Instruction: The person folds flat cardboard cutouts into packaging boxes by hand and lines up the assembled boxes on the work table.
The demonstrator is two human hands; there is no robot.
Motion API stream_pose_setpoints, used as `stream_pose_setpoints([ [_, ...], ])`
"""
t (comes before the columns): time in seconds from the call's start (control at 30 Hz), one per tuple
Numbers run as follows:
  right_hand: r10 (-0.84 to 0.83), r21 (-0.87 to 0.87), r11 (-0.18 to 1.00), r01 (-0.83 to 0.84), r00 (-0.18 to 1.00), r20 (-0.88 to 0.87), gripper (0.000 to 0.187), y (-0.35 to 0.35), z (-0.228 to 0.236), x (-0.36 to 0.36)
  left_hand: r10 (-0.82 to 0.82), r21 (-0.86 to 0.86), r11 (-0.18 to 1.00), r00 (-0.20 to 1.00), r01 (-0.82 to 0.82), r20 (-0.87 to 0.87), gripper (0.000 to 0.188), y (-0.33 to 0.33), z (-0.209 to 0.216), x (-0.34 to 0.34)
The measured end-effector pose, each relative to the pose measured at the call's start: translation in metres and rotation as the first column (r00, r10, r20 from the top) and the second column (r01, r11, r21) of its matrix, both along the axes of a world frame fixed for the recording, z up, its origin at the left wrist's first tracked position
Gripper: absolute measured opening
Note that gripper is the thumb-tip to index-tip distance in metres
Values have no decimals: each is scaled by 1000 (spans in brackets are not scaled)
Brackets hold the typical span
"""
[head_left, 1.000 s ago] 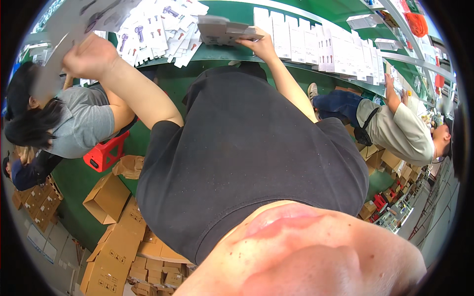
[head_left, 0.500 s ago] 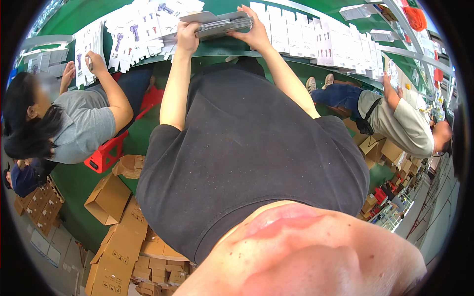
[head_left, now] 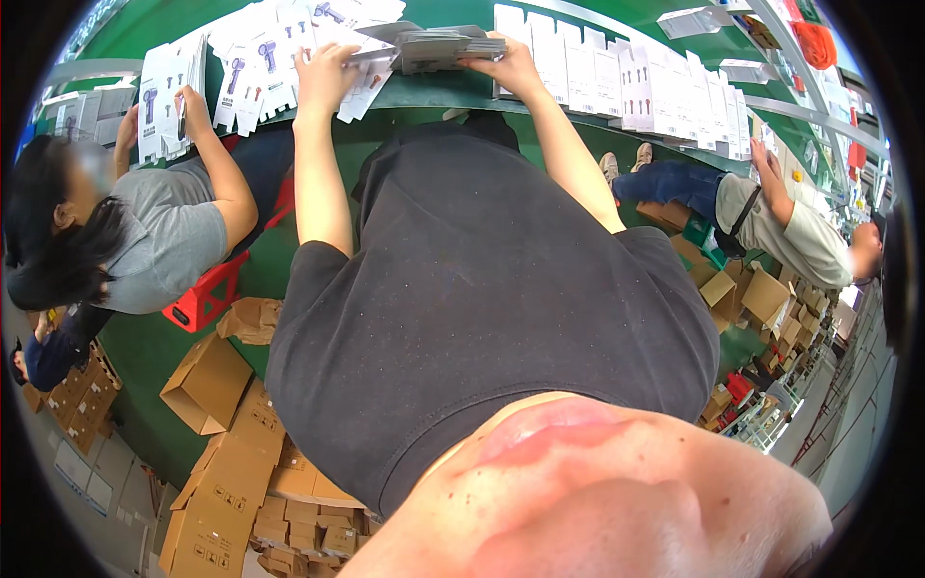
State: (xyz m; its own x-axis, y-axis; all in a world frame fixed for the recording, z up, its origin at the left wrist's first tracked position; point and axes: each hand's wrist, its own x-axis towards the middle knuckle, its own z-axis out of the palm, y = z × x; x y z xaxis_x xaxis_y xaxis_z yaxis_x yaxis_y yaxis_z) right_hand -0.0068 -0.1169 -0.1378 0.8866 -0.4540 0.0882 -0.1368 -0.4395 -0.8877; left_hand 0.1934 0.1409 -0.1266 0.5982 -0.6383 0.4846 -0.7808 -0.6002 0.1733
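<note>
While white cartons (head_left: 597, 77) line the green counter (head_left: 462, 91) behind, left hand (head_left: 323, 72) and right hand (head_left: 509, 65) each close their grip on a grey stack (head_left: 438, 46).

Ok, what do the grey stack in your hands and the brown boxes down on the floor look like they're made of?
The grey stack, held at its ends by the left hand and right hand, looks like thin printed card or paperboard: flat, sharp-edged layers with a matt face, though plastic sleeves can't be ruled out. The brown boxes look like plain corrugated cardboard: dull kraft colour, folded flaps.
</note>
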Motion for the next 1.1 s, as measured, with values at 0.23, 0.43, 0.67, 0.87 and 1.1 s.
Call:
stream_pose_setpoints([
  [0.23,-104,36,994,105,994,-17,36,1,-13,5,208,33,975,852,-219,-480,31,54,34,47],
  [0.43,-37,89,995,39,999,-34,37,-3,-21,6,-334,-769,491,727,-409,-600,26,36,7,39],
  [0.67,3,158,987,-27,989,147,57,-3,-41,2,-261,-394,850,370,-350,-892,37,-30,-41,-27],
  [0.87,-42,303,953,2,992,122,82,14,-33,6,-532,-567,821,272,-69,-802,50,-53,-102,-51],
  [1.1,-93,255,967,8,942,322,100,35,-25,1,-484,-489,867,74,-94,-872,47,-39,-64,-55],
])
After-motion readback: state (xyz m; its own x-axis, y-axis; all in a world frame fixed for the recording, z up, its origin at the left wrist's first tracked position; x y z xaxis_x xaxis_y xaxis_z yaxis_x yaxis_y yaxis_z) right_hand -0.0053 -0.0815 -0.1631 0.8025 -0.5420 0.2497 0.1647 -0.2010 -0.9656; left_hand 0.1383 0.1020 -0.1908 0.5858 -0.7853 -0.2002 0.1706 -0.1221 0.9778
